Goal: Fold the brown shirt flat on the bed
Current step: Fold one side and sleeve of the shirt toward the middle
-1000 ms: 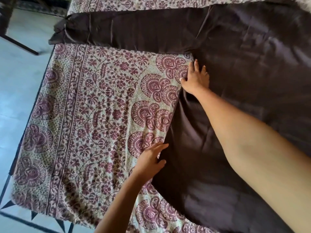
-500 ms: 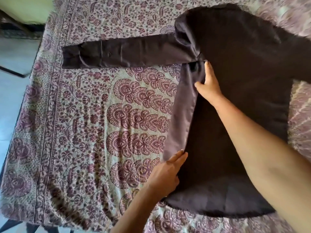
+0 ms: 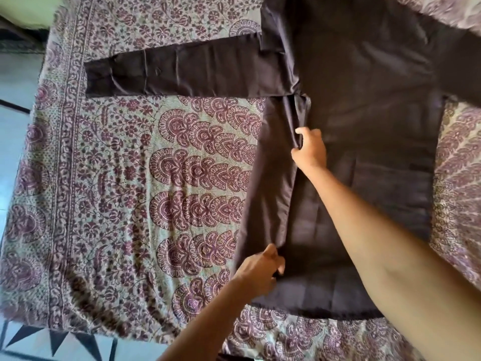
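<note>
The brown shirt [image 3: 369, 105] lies spread on the bed at the right of the head view, its left sleeve [image 3: 187, 69] stretched out flat to the left. A long strip of the shirt's left side [image 3: 270, 178] is turned over inward. My right hand [image 3: 311, 149] pinches the edge of that strip about halfway up the shirt's body. Near the hem, my left hand [image 3: 260, 272] grips the same edge. The shirt's right sleeve runs out of frame at the upper right.
The bed is covered with a cream sheet printed in maroon florals [image 3: 130, 191]. Its left and front edges drop to a pale tiled floor [image 3: 15, 82]. Dark triangular floor markings [image 3: 59, 340] show at the lower left.
The side of the shirt has been lifted and folded inward as a strip. Both hands went from flat on the cloth to pinching its edge. The view has pulled back, showing more bed.
</note>
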